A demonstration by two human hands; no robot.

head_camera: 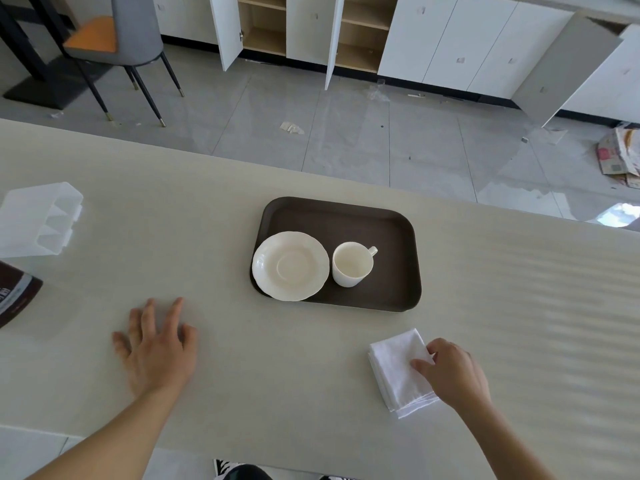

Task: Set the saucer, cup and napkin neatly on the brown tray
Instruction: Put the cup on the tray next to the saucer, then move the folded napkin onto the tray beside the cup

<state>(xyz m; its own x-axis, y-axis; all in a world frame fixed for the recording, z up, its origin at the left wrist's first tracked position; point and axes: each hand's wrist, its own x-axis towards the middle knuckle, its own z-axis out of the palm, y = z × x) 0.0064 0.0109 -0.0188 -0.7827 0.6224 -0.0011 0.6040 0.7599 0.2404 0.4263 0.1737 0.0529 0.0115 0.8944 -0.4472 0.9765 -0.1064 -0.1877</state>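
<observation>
A brown tray [391,223] lies in the middle of the table. On its left part rests a cream saucer [290,266], overlapping the tray's left rim. An empty cream cup [352,264] stands upright just right of the saucer, handle pointing to the far right. A folded white napkin [398,372] lies on the table in front of the tray's right corner. My right hand [453,372] rests on the napkin's right edge, with fingers touching the cloth. My left hand [157,344] lies flat on the table, fingers spread, holding nothing.
A clear plastic organiser [38,220] and a dark brown packet [15,294] sit at the table's left edge. Beyond the far table edge are tiled floor, a grey and orange chair [117,39] and white cabinets with open doors.
</observation>
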